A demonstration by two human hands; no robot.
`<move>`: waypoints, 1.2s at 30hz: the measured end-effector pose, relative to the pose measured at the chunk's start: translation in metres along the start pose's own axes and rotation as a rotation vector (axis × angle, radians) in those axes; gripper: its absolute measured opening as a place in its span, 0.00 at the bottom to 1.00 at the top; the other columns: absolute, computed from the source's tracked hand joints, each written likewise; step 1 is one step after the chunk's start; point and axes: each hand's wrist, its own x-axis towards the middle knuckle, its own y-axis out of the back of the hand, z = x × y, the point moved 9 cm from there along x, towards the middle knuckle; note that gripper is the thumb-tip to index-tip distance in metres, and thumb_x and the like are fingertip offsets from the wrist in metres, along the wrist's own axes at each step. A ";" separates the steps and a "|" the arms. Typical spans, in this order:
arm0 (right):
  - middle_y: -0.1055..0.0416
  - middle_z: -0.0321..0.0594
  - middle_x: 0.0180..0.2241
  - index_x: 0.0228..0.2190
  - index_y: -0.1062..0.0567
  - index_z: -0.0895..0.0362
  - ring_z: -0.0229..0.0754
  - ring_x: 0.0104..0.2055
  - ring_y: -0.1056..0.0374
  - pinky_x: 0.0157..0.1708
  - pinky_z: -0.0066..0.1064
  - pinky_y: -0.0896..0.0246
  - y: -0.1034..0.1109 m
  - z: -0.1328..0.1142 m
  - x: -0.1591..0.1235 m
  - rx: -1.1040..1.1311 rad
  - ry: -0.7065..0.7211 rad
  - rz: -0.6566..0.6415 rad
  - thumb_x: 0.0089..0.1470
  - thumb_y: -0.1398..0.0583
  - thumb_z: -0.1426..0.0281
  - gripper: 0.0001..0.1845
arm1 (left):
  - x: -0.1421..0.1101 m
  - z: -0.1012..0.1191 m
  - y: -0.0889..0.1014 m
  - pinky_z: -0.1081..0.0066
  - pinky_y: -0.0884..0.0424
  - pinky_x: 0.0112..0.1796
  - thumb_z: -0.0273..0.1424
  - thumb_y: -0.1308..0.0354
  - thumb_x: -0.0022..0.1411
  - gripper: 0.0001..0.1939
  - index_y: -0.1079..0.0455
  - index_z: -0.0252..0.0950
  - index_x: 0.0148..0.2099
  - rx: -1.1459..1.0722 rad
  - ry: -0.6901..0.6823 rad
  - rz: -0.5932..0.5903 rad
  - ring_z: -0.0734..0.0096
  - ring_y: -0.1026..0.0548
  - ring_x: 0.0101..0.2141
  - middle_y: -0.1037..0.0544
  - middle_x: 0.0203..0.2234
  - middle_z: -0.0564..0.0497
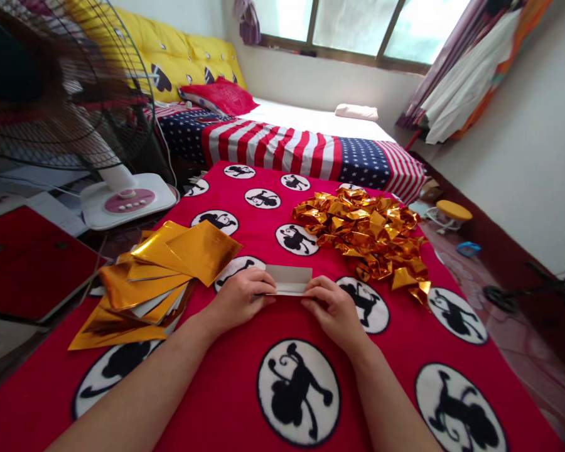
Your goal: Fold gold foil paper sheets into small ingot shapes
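A sheet of paper [289,274], pale grey on the side facing me, lies between my hands with its near edge folded over. My left hand [245,292] pinches its left end, and my right hand [330,306] pinches the right end. To the left rests a loose stack of gold foil paper sheets [153,282], fanned out and partly showing white backs. On the right spreads a heap of folded gold foil pieces [365,226]. Both hands are low over the red cloth [216,389], which has white circles with black monkey figures.
A fan [127,194] with a white base stands at the left, beside a dark red board [32,263]. Beyond the table is a bed [282,147] with a flag-patterned cover. A yellow stool [453,211] and a blue object [468,249] are on the floor at right.
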 end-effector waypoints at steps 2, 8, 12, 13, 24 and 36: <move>0.27 0.38 0.33 0.27 0.22 0.52 0.41 0.36 0.30 0.38 0.31 0.36 0.000 0.001 0.000 0.034 -0.020 0.005 0.53 0.39 0.70 0.05 | 0.000 0.001 0.002 0.68 0.30 0.40 0.32 0.41 0.61 0.07 0.22 0.39 0.37 0.006 0.020 0.009 0.68 0.26 0.37 0.21 0.35 0.47; 0.26 0.38 0.30 0.26 0.23 0.54 0.42 0.33 0.31 0.35 0.31 0.38 0.001 0.013 0.001 0.120 -0.113 0.039 0.58 0.43 0.65 0.12 | -0.002 -0.005 0.006 0.69 0.30 0.40 0.34 0.45 0.64 0.11 0.22 0.38 0.34 0.031 0.160 0.060 0.68 0.24 0.36 0.19 0.35 0.48; 0.29 0.36 0.25 0.25 0.25 0.54 0.40 0.28 0.34 0.30 0.29 0.42 -0.001 0.025 -0.002 0.064 -0.225 0.098 0.56 0.42 0.64 0.11 | -0.004 -0.007 0.007 0.70 0.30 0.38 0.32 0.44 0.62 0.10 0.24 0.37 0.30 0.035 0.223 0.111 0.68 0.23 0.35 0.19 0.34 0.48; 0.29 0.35 0.24 0.25 0.26 0.54 0.40 0.27 0.35 0.29 0.29 0.43 -0.002 0.026 -0.002 0.040 -0.245 0.111 0.56 0.41 0.64 0.11 | -0.004 -0.008 0.007 0.70 0.29 0.38 0.31 0.42 0.60 0.09 0.24 0.37 0.30 0.039 0.240 0.127 0.68 0.23 0.35 0.19 0.34 0.48; 0.33 0.32 0.21 0.21 0.29 0.54 0.36 0.23 0.38 0.24 0.29 0.49 0.000 0.021 -0.002 -0.161 -0.303 0.190 0.53 0.38 0.63 0.12 | -0.004 -0.015 0.008 0.70 0.29 0.37 0.32 0.40 0.59 0.08 0.25 0.37 0.29 0.069 0.356 0.214 0.67 0.22 0.33 0.18 0.32 0.50; 0.34 0.34 0.28 0.23 0.30 0.56 0.35 0.27 0.37 0.29 0.28 0.47 0.003 0.019 -0.002 -0.189 -0.301 0.216 0.55 0.41 0.68 0.10 | -0.003 -0.020 0.007 0.72 0.30 0.36 0.29 0.39 0.55 0.06 0.26 0.39 0.26 0.104 0.399 0.234 0.71 0.22 0.32 0.19 0.30 0.55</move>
